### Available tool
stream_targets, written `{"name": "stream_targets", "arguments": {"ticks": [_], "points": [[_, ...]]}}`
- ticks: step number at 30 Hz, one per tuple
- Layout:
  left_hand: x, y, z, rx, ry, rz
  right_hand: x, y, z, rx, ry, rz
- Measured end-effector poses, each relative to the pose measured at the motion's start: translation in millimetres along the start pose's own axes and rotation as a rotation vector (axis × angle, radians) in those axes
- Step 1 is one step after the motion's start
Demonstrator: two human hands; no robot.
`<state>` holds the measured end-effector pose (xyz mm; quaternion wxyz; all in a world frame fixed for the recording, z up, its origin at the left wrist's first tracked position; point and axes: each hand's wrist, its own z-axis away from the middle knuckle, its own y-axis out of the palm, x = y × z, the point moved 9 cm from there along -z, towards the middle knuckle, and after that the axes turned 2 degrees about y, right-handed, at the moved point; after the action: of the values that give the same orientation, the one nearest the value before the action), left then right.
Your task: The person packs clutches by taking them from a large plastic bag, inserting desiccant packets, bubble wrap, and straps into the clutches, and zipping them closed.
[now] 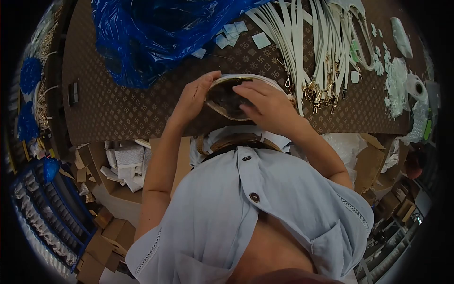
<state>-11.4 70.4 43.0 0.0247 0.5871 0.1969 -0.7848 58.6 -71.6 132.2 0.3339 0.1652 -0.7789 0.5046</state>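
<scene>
A small zippered bag [222, 110] lies at the table's front edge with its mouth open toward me. Metal zip teeth line the rim, the inside is dark, and a pale outer edge shows at the top. My left hand [194, 99] grips the bag's left end, thumb near the upper rim. Over the right part of the opening is my right hand [269, 105], its fingers stretched and apart, the tips reaching into the mouth. Nothing shows between those fingers. The bag's underside is hidden.
Crumpled blue plastic [142, 42] covers the back left of the patterned brown table [142, 111]. White straps [297, 57] with gold clasps lie at right, near small paper packets [261, 40] and clear plastic wrap [397, 87]. Below the table, a cardboard box [101, 163] holds pale bags [128, 158].
</scene>
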Motion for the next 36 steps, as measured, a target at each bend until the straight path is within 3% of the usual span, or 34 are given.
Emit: {"name": "stream_targets", "arguments": {"ticks": [1,3,5,7,8,10,14,17,21,23,27,29,30,32,33,34,35,36], "points": [[-2.7,-0.3,-2.6,-0.048,0.027,0.062,0.6,5.0,-4.0,0.000,0.002,0.010],[0.2,-2.1,-7.4,-0.072,0.019,0.089,-1.5,38.7,-10.7,0.245,-0.062,0.425],[4.0,-6.2,-7.9,-0.107,0.003,0.110,6.2,47.4,-17.9,0.210,-0.060,0.480],[0.6,-4.0,-9.2,-0.081,0.049,0.023,-13.3,78.4,-17.8,0.413,-0.032,0.581],[1.3,-3.2,-9.1,-0.082,0.052,0.024,-16.4,81.5,-27.6,0.412,-0.033,0.584],[0.9,-2.5,-8.2,-0.085,0.080,-0.042,-46.8,115.1,-17.0,0.918,0.222,0.448],[7.3,-7.7,-8.6,-0.112,0.058,0.064,-49.2,106.9,-16.1,0.873,0.200,0.442],[9.7,-0.1,-7.2,-0.036,0.021,-0.032,-49.1,78.0,-16.8,0.414,0.063,0.264],[-7.3,17.9,-12.0,0.001,0.093,-0.184,-71.2,117.5,-18.1,0.557,0.155,0.338],[-8.9,22.5,-16.0,0.003,0.096,-0.244,-77.8,133.5,-22.3,0.729,0.212,0.357],[-21.0,5.8,-21.8,-0.162,0.098,-0.263,-81.6,114.1,-21.0,0.755,0.266,0.181],[-20.2,-2.5,-14.9,-0.200,0.057,-0.296,-67.0,72.1,-22.6,0.611,0.252,0.047],[-25.3,-7.8,-9.5,-0.254,0.140,-0.360,-55.3,52.2,-22.6,0.619,0.252,0.042],[-35.5,-8.9,-1.5,-0.298,0.227,-0.430,-62.2,13.1,-13.9,0.615,0.593,0.054],[-60.5,-3.5,7.3,-0.330,0.446,-0.469,-70.4,15.7,-5.9,0.608,0.598,0.056],[-84.0,4.1,20.2,-0.356,0.668,-0.503,-77.7,24.5,2.6,0.613,0.471,0.251],[-92.1,12.0,25.3,-0.345,0.673,-0.499,-78.5,31.6,9.1,0.617,0.341,0.444],[-102.4,35.0,30.0,-0.204,0.717,-0.499,-81.1,34.6,14.3,0.616,0.347,0.445]]}}
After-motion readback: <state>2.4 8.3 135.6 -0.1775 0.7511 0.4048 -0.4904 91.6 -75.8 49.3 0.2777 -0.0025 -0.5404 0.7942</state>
